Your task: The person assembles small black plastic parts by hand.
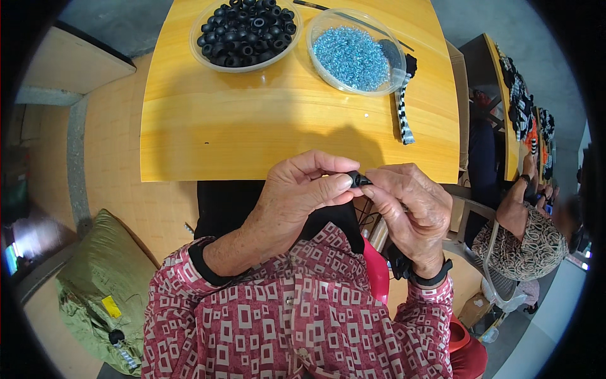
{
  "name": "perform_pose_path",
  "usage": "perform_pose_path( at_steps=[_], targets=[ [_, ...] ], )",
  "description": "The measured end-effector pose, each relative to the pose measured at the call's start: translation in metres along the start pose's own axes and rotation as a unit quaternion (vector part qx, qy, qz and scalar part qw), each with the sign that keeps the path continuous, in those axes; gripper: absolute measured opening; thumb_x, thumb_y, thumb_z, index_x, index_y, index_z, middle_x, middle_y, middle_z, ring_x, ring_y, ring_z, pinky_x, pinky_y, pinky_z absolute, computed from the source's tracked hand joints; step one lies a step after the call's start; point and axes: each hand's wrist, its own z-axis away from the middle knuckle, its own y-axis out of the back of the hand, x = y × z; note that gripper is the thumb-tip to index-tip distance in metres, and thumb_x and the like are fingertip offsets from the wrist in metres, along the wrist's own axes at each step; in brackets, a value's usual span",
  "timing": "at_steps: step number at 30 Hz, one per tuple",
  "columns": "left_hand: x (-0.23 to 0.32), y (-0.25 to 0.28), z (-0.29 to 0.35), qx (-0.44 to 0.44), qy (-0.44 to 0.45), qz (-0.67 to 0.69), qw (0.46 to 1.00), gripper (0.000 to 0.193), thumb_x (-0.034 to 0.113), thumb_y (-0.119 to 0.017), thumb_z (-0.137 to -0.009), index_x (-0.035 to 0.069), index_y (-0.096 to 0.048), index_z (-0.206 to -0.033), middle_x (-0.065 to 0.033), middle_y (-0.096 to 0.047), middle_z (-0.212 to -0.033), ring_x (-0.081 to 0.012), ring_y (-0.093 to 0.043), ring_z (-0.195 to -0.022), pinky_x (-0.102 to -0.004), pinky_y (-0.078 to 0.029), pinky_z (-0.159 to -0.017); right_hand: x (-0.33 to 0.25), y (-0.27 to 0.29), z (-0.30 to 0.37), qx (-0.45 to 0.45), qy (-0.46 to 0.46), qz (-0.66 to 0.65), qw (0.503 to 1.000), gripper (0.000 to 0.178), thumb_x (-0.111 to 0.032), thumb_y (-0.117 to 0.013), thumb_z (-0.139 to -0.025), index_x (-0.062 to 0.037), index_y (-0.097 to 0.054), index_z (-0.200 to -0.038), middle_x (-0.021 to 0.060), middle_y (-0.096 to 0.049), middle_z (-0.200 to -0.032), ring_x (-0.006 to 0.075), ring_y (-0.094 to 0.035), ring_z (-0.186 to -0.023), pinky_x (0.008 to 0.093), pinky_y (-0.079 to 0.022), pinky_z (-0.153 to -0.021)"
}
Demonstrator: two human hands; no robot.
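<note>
In front of my chest, just off the table's near edge, both hands meet at a small black rounded piece (359,179). Thumb and fingers of my left hand (293,189) pinch its left side. My right hand (413,205) grips its narrower right end with thumb and forefinger. The fingertips hide much of it; whether it is one part or two joined I cannot tell. Beyond, a clear round tub (249,67) is heaped with black hollow round pieces (243,35). A second clear tub (392,88) contains shiny blue bead-like bits (349,57) and a dark lump.
On the yellow wooden table (240,139), a black-and-white striped strip (404,114) lies right of the tubs. Behind the tubs is a thin dark stick (369,25). A green sack (104,284) leans at lower left. Another person (524,240) sits at a table on the right.
</note>
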Motion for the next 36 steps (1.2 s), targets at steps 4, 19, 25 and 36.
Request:
perform_pose_path(
  at_steps=[4,19,25,36],
  targets=[
    [-0.001,0.001,0.001,0.007,-0.003,-0.001,1.0,0.022,0.004,-0.065,-0.09,0.001,-0.064,-0.112,-0.008,-0.066,-0.103,-0.0134,-0.066,-0.092,-0.0255,-0.058,-0.085,-0.009,-0.003,-0.002,-0.003,-0.013,0.044,0.999,0.015,0.001,-0.074,-0.077,0.0026,-0.069,-0.091,0.0134,-0.068,-0.082,0.0224,-0.068,-0.073,0.0283,-0.051,-0.062],
    [-0.002,0.006,0.0,0.033,-0.022,-0.05,0.998,0.02,0.001,-0.067,-0.088,0.0,-0.066,-0.108,-0.0083,-0.067,-0.101,-0.0125,-0.065,-0.091,-0.0262,-0.057,-0.084,-0.007,-0.007,0.0,-0.041,-0.001,0.053,0.998,0.024,0.004,-0.071,-0.077,0.0008,-0.066,-0.101,0.0128,-0.065,-0.087,0.0252,-0.067,-0.076,0.0328,-0.055,-0.064],
    [-0.004,0.009,0.001,0.015,-0.062,-0.112,0.992,0.019,0.0,-0.065,-0.089,-0.002,-0.065,-0.108,-0.0086,-0.068,-0.104,-0.0115,-0.064,-0.092,-0.024,-0.053,-0.085,-0.008,-0.008,-0.003,-0.059,0.085,0.172,0.98,0.021,0.007,-0.068,-0.078,0.0035,-0.065,-0.099,0.0132,-0.063,-0.082,0.0257,-0.066,-0.072,0.0332,-0.055,-0.062],
    [-0.002,0.004,0.003,0.021,-0.128,-0.16,0.979,0.031,-0.008,-0.067,-0.085,-0.003,-0.061,-0.115,-0.0087,-0.068,-0.102,-0.0123,-0.065,-0.095,-0.0235,-0.054,-0.086,0.019,-0.018,0.007,-0.022,-0.052,-0.173,0.983,0.015,0.006,-0.072,-0.08,0.0054,-0.067,-0.093,0.0105,-0.066,-0.084,0.0172,-0.065,-0.076,0.0251,-0.051,-0.065]
  ],
)
